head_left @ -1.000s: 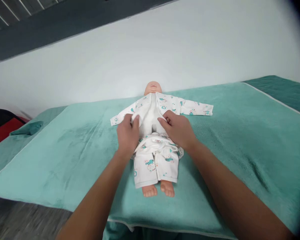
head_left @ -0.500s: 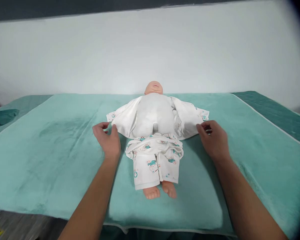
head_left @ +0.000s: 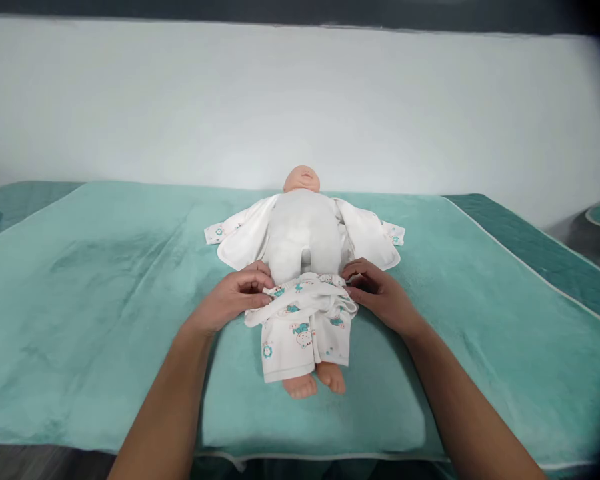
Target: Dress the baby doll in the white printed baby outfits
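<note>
A baby doll [head_left: 303, 223] lies on its back, head toward the wall and bare feet toward me. Its white printed jacket [head_left: 247, 240] is spread wide on both sides, baring the pale cloth torso. The matching printed pants [head_left: 300, 333] cover the legs, their top bunched around the thighs. My left hand [head_left: 240, 293] pinches the pants' waistband at its left side. At the right side of the same waistband, my right hand [head_left: 377, 293] has its thumb and fingers closed on the fabric; the fingertips are partly hidden.
A light green plush cover [head_left: 110, 300] lies under the doll, over darker green bedding [head_left: 545, 247]. A white wall [head_left: 300, 100] rises directly behind the doll's head. The cover's front edge [head_left: 300, 457] runs close to me.
Both hands first drew the jacket fronts apart and laid them out to the sides. They then let go and moved inward to the pants' waistband. The camera view has levelled.
</note>
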Demonstrator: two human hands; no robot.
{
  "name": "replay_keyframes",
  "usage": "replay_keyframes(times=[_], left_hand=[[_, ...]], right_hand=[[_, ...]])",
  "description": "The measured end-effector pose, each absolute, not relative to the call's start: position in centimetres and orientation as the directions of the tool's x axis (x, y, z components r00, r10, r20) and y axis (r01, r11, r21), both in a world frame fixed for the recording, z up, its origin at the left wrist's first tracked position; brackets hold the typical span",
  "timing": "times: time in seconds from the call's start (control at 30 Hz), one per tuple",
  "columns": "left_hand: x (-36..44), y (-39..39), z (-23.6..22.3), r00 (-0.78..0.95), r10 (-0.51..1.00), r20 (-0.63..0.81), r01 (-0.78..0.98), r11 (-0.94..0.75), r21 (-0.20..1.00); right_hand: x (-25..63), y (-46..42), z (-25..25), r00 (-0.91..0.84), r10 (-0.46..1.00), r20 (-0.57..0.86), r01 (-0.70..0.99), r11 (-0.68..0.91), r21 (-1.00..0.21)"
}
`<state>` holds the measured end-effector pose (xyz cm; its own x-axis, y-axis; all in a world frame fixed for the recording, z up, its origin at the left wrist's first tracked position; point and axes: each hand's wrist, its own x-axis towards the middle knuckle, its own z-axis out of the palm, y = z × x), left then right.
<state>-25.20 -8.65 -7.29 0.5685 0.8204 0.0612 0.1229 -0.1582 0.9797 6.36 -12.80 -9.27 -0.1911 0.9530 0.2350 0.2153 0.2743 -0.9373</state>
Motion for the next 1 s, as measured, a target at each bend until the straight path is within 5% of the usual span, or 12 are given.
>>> replay_keyframes(times=[0.27, 0.53, 0.8, 0.93, 1.0], left_hand=[[-23.7, -8.4, -8.9, 0.191, 0.918, 0.347, 0.065, -0.365, 0.929], [-22.3, -8.1, -8.1, 0.158, 0.938, 0.307, 0.122, -0.327, 0.937], [-20.8, -3.5, -5.5, -0.029, 0.929, 0.368, 0.360, -0.334, 0.871], [-20.2, -0.4, -6.6, -0.002, 0.975, 0.222, 0.140, -0.220, 0.966], [-19.9, 0.2, -7.4, 0.051, 0.990, 0.129, -0.019, -0.128, 0.992]], right_hand=[[6.3, -12.7, -9.4, -0.230, 0.951, 0.208, 0.240, 0.262, -0.935], [4.7, -12.2, -9.4, -0.136, 0.782, 0.609, 0.551, 0.570, -0.609], [3.6, -8.8, -8.3, 0.026, 0.850, 0.526, 0.521, 0.437, -0.733], [4.0, -5.7, -7.6, 0.171, 0.868, 0.467, 0.544, 0.311, -0.779], [4.2, -4.6, -7.8, 0.198, 0.896, 0.397, 0.418, 0.289, -0.861]])
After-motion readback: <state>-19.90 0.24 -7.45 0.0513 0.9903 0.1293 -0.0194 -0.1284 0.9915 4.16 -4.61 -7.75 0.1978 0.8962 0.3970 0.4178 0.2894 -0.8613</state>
